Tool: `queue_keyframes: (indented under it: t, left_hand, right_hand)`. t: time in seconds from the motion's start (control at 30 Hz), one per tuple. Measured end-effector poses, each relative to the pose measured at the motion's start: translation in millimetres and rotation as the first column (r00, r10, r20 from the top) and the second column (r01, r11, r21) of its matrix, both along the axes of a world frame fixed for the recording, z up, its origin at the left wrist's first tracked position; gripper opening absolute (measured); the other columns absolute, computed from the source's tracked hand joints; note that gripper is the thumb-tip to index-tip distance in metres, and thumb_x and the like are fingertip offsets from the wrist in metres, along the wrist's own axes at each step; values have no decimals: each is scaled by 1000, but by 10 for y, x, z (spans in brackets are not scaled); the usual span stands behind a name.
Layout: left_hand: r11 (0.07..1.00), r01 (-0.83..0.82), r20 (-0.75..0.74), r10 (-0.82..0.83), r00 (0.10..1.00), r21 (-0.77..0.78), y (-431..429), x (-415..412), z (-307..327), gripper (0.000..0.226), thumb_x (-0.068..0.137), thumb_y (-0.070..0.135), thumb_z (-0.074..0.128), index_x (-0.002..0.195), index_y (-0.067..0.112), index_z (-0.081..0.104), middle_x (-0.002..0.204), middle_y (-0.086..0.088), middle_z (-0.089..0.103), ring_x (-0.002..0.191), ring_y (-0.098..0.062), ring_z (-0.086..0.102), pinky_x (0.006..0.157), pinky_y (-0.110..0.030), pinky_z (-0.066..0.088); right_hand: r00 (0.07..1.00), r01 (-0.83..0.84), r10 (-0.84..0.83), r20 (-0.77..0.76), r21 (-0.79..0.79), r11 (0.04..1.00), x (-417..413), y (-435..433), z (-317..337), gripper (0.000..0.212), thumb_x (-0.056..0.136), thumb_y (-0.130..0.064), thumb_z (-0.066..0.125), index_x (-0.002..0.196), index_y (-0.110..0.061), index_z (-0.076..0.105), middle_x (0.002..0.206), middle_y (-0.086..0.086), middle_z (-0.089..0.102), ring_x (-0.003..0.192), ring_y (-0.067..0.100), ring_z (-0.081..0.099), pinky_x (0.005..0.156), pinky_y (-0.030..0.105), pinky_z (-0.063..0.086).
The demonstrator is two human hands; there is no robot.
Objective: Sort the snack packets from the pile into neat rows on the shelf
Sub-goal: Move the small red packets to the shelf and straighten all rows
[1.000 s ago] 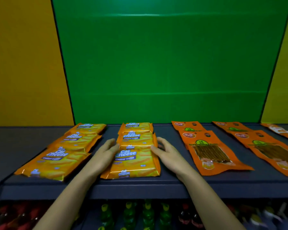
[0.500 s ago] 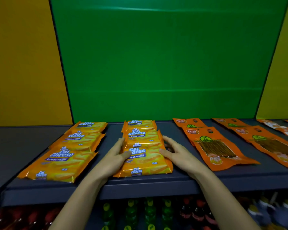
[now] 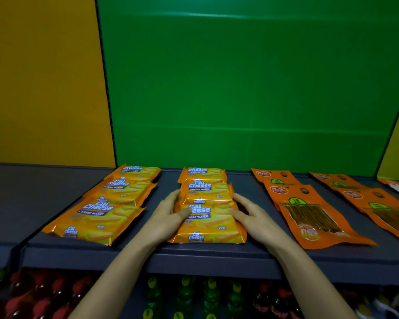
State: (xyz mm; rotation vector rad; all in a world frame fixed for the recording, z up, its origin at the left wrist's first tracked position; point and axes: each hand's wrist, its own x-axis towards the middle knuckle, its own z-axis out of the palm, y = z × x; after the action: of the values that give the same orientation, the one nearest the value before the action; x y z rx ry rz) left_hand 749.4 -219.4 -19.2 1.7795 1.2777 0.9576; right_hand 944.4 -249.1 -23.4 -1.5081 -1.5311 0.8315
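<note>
On the dark shelf point(image 3: 217, 255) lie rows of orange Cal Cheese wafer packets. The left row point(image 3: 97, 217) holds three overlapping packets. The middle row runs from a back packet point(image 3: 203, 174) to a front packet point(image 3: 213, 229). My left hand point(image 3: 168, 217) presses that front packet's left edge, with the thumb lying over its label. My right hand point(image 3: 253, 217) lies flat against its right edge, fingers pointing toward the back. The packet sits squeezed between both hands near the shelf's front edge.
Right of my hands lie two rows of flat orange snack pouches, one near point(image 3: 313, 217) and one farther right point(image 3: 387, 210). A green back panel point(image 3: 240, 88) with yellow panels beside it closes the shelf. Red and green bottles point(image 3: 184, 295) stand on the shelf below.
The view has shifted left and tilted, so the rows sit more to the right. Both hands have stayed on the front middle packet; my left thumb has slid onto its label.
</note>
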Motion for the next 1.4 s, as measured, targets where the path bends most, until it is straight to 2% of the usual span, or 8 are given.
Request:
queue_keyframes:
  t: [0.13, 0.27, 0.53, 0.77, 0.87, 0.93, 1.13, 1.4]
  left_hand:
    - [943, -118, -128, 165, 978, 312, -68, -78, 58, 42, 95, 20, 48, 135, 11, 42, 148, -4, 35, 139, -16, 28, 110, -24, 20]
    - [894, -62, -230, 180, 956, 443, -21, -442, 307, 36, 94, 18, 48, 129, 9, 49, 138, -6, 47, 130, -18, 39, 104, -21, 25]
    - [970, -162, -382, 221, 897, 182, 234, -1676, 436, 42, 95, 26, 47, 132, 8, 46, 140, -10, 47, 128, -23, 44, 99, -28, 33]
    - [972, -195, -38, 192, 981, -132, 360, -2054, 147, 46, 97, 30, 43, 139, 13, 37, 139, -12, 47, 107, -23, 55, 94, -32, 43]
    - [982, -106, 31, 113, 993, -157, 358, -2038, 85, 47, 97, 28, 42, 141, 15, 33, 133, -7, 50, 96, -19, 57, 78, -28, 48]
    - [988, -73, 23, 77, 997, -136, 365, -2060, 53, 50, 97, 30, 42, 144, 17, 29, 136, -6, 50, 104, -22, 59, 89, -36, 50]
    - [997, -18, -1, 17, 1000, -76, 351, -2098, 47, 48, 97, 24, 42, 143, 18, 29, 138, -6, 49, 100, -18, 56, 102, -42, 44]
    - [998, -65, -120, 67, 990, 15, 460, -2139, -47, 45, 97, 27, 42, 140, 15, 35, 143, -8, 39, 127, -24, 44, 106, -48, 38]
  right_hand:
    - [996, 89, -89, -19, -30, 996, -24, 23, 114, 51, 94, -26, 52, 142, -18, 37, 155, 2, 26, 142, 17, 27, 117, 37, 23]
    - [994, 107, -109, 19, 79, 991, -258, 8, 263, 51, 95, -21, 51, 143, -15, 35, 143, -8, 39, 132, 11, 37, 111, 26, 26]
    - [984, -84, 56, 170, 168, 982, -1323, 38, 516, 59, 96, -20, 47, 148, -11, 21, 157, 2, 17, 146, 12, 14, 119, 34, 16]
    - [998, -62, 62, 7, 60, 996, -2156, 103, 177, 52, 98, -23, 44, 146, -19, 24, 159, 7, 4, 147, 15, -4, 116, 28, 10]
    - [997, 66, -65, -28, 17, 998, -2223, 201, 97, 53, 99, -25, 41, 147, -16, 22, 159, 7, -4, 147, 18, 7, 116, 31, 15]
    - [993, 119, -118, -30, 8, 993, -2232, 269, 73, 53, 99, -25, 40, 148, -14, 21, 159, 6, 2, 147, 19, 12, 117, 32, 17]
    - [986, 120, -123, -112, -31, 992, -2304, 422, 47, 38, 98, -20, 42, 136, -19, 44, 136, 2, 53, 121, 21, 54, 104, 41, 43]
    - [990, 122, -123, -73, -19, 992, -2368, 398, 93, 41, 98, -14, 43, 139, -15, 41, 129, -2, 54, 111, 14, 56, 96, 28, 45]
